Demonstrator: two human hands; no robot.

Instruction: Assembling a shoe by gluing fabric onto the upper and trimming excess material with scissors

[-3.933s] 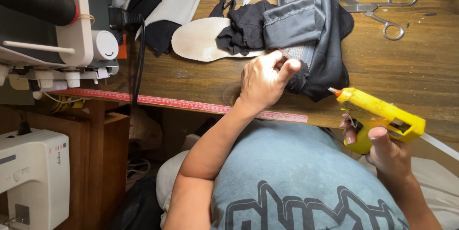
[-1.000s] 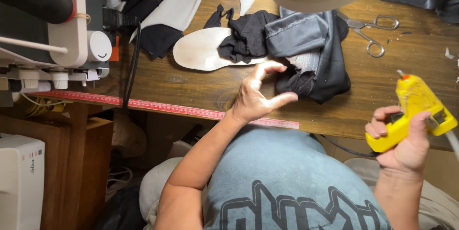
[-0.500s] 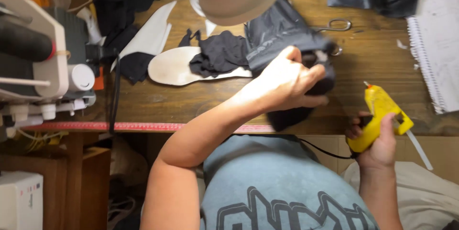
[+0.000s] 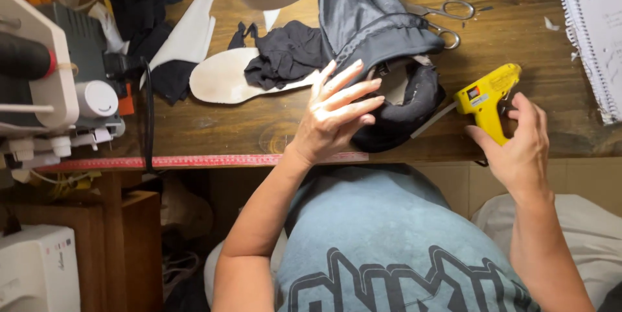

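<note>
Left hand (image 4: 337,114) rests with its fingers spread apart and laid flat against the near side of a black fabric shoe upper (image 4: 405,108), pressing on it rather than closing around it; the upper sits at the front edge of the wooden table (image 4: 259,127), directly under and to the right of those fingers, with a pale lining visible in its opening. Right hand (image 4: 518,147) is wrapped tight around the handle of a yellow hot glue gun (image 4: 486,95), whose nozzle points left toward the upper, and a pale glue stick (image 4: 433,121) reaches from the gun to the upper's right side. Draped over the top of the upper is a dark grey fabric piece (image 4: 363,14), and just left of it lie a crumpled black cloth scrap (image 4: 285,56) and a white insole (image 4: 220,79) partly under that scrap. Behind the upper, a pair of scissors (image 4: 444,20) lies on the table, well clear of both hands. A red measuring tape (image 4: 194,161) runs along the table's front edge below the left wrist. At far left stands a white and grey sewing machine (image 4: 45,85); at far right lies a spiral notebook (image 4: 593,33).
</note>
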